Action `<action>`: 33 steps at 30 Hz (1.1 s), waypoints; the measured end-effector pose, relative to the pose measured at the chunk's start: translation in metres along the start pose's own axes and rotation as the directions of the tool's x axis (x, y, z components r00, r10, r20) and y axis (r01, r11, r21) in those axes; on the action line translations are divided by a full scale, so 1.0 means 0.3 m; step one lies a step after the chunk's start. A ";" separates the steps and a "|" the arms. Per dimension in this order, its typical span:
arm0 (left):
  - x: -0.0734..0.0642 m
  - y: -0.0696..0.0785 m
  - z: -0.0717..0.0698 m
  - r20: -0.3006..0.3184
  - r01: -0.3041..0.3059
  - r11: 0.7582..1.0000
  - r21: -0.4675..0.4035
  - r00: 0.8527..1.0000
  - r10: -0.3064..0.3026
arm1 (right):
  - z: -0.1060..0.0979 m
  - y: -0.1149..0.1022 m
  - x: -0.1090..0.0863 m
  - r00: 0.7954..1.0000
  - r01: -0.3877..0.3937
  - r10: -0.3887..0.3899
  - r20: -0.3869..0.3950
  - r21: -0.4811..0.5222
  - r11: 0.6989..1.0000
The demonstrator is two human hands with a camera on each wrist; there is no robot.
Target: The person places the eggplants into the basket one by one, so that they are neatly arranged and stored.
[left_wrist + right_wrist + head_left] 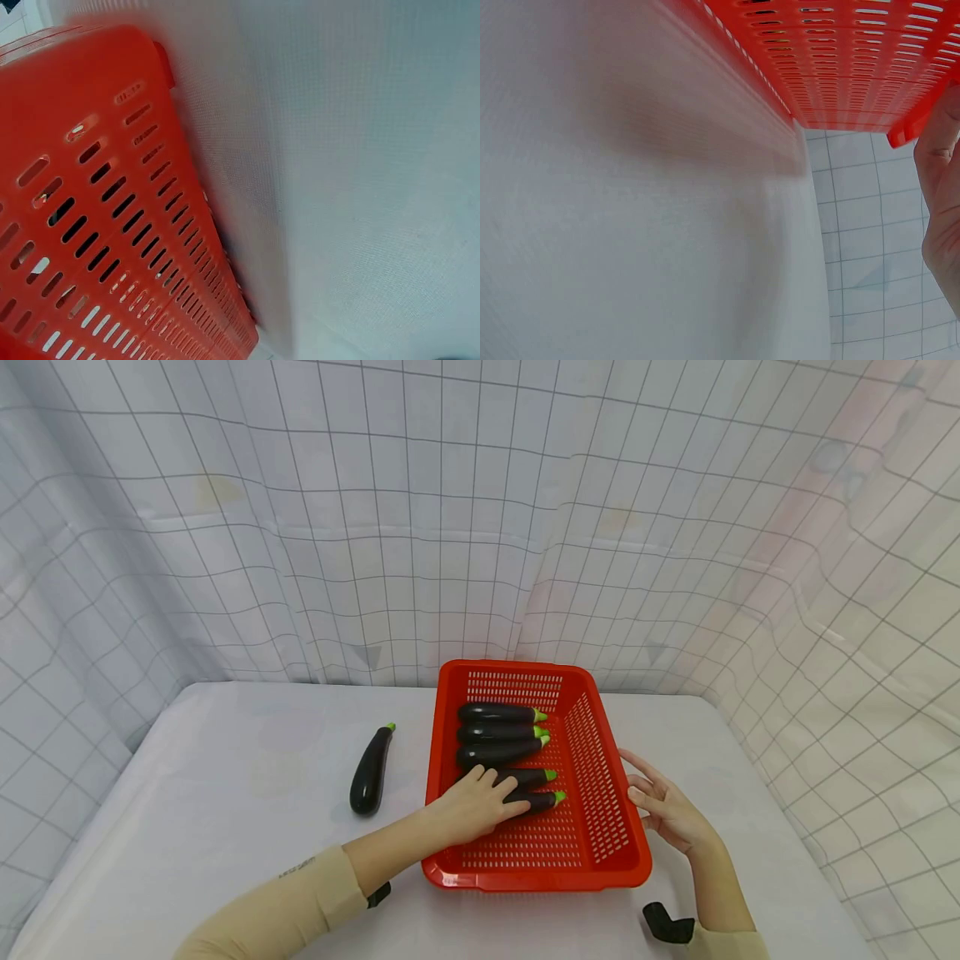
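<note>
A red slotted plastic basket [525,881] stands on the white table with several dark eggplants [498,753] lying crosswise in it. My left hand [468,806] reaches over the basket's left rim and holds the nearest eggplant [542,802] between thumb and fingers, covering its left end. Its fingertips lie against the neighbouring eggplant [534,777]. At the basket's right side, my right hand [671,810] touches the rim with loosely bent fingers. The right wrist view shows part of this hand [945,195] beside the basket wall [840,90]. The left wrist view shows only the basket's outer wall [82,172].
One more eggplant [371,772] lies on the table left of the basket, its green stem pointing away. The white tabletop [247,793] ends at a hanging white grid-patterned curtain [480,527], which also closes off both sides. A black strap piece [667,925] is at the right wrist.
</note>
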State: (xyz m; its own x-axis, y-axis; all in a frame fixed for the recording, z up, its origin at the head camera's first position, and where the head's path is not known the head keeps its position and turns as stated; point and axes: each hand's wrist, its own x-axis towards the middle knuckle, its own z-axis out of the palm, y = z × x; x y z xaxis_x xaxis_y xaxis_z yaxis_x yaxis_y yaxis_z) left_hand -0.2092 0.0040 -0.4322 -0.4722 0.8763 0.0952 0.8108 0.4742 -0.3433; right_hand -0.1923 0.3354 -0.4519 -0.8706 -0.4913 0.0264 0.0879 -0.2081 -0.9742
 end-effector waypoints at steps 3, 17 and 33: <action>0.001 0.001 0.000 0.038 0.016 1.000 -0.013 0.999 -0.015 | 0.002 -0.002 0.000 1.000 0.000 0.000 0.001 0.004 1.000; 0.002 0.015 0.002 0.163 0.036 0.997 0.067 0.986 -0.046 | 0.004 -0.002 -0.001 1.000 -0.001 0.001 -0.005 -0.002 1.000; -0.006 0.026 0.004 0.216 0.034 0.980 0.197 0.973 -0.077 | 0.003 -0.001 -0.002 1.000 0.004 -0.004 0.004 -0.002 1.000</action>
State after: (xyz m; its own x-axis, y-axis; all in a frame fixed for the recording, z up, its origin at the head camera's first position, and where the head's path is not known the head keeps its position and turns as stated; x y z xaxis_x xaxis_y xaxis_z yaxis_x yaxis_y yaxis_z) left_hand -0.2024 0.0059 -0.4362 -0.5967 0.7982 -0.0823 0.7102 0.4775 -0.5173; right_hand -0.1914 0.3349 -0.4513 -0.8691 -0.4935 0.0316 0.0830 -0.2086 -0.9745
